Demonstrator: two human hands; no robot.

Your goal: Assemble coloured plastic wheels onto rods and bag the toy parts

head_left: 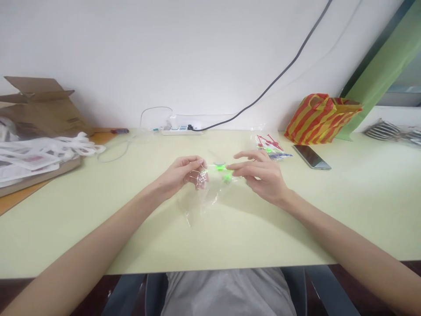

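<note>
My left hand (186,175) pinches the edge of a clear plastic bag (210,197) between thumb and fingers. The bag hangs loose and crinkled above the table, in front of my body. Two small bright green pieces (226,177) show in or behind the bag; their exact shape is blurred. My right hand (261,175) is beside them, its fingers apart and stretched to the left. Its fingertips reach the bag's right side by the green pieces. Whether they touch a piece, I cannot tell.
Behind my right hand lies a clear packet with red, green and blue plastic parts (269,144). A phone (311,156) and a striped bag (322,118) are farther right. A power strip (184,130) stands by the wall. Cardboard box (49,107) and white straps (42,151) lie left.
</note>
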